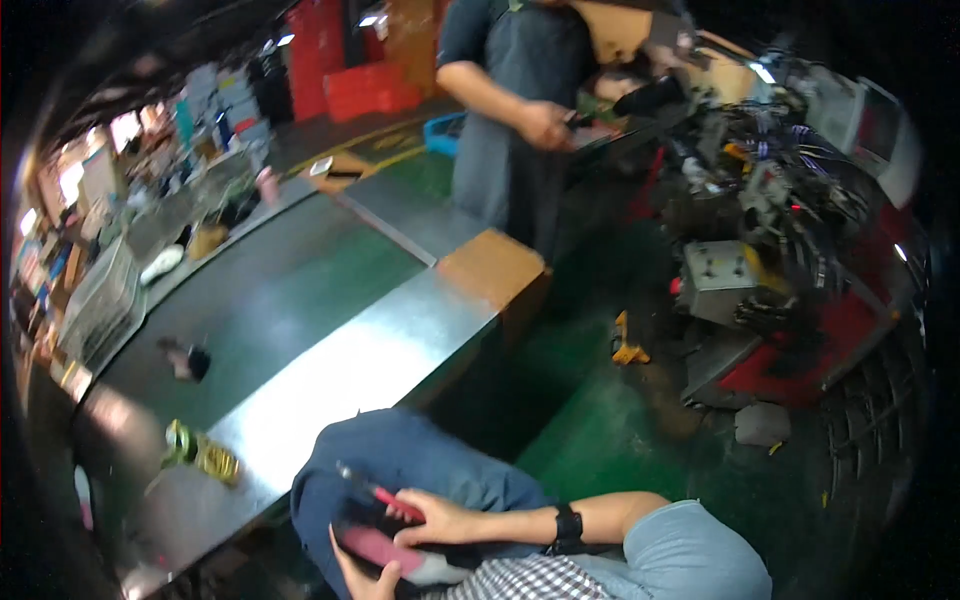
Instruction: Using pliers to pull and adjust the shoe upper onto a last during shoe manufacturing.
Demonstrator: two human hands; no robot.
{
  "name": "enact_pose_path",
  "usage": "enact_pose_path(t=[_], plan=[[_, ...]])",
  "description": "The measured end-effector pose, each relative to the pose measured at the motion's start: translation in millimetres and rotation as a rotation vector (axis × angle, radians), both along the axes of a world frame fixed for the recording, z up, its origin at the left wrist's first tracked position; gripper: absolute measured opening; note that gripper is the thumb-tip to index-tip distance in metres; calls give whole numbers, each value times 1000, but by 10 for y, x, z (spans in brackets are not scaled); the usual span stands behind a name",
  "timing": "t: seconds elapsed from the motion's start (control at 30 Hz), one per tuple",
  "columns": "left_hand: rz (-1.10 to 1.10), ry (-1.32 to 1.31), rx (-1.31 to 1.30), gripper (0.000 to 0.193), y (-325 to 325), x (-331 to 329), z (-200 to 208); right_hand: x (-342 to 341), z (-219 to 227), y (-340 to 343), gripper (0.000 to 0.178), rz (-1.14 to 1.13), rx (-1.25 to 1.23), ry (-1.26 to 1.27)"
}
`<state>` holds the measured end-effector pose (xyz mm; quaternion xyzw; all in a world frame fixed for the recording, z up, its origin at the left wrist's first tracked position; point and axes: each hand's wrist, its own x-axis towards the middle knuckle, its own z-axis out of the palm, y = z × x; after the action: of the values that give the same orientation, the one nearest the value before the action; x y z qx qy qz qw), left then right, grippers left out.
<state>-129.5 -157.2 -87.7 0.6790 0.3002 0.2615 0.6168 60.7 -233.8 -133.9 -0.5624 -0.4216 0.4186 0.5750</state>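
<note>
Over my lap, which is covered in dark blue cloth (pixel 440 455), lies a pink, black and whitish shoe-like piece (pixel 372 547). My left hand (pixel 362 570) is wrapped round its near left side, thumb on top. A slim red-handled tool (pixel 388 497) with a thin metal tip sits between the fingers of my right hand (pixel 445 520). The tip points up and left, apart from the pink piece. Blur keeps the tool's exact kind from showing. The lower fingers of my right hand rest close to the pink piece's upper edge.
A long metal-topped table (pixel 340 350) runs along my left, bearing a bottle of yellow liquid (pixel 215 459) and a small dark object (pixel 190 360). A grey crate (pixel 105 305) stands at its far left. Beyond it a co-worker in an apron (pixel 510 120) stands near machinery (pixel 720 270).
</note>
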Motion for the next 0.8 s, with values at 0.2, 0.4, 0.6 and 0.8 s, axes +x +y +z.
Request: enact_pose_path(t=[0.2,0.4,0.6,0.8], plan=[[59,145,-271,48,29,273,-146,314,189,-23,56,-20,-190,-43],[22,226,-76,45,2,225,-88,366,208,-148,91,46,-87,-97],[-32,416,52,78,-122,103,115,303,433,-395,87,84,-270,-378],[-69,649,-135,81,-456,139,180,221,594,-547,67,22,-259,-382]])
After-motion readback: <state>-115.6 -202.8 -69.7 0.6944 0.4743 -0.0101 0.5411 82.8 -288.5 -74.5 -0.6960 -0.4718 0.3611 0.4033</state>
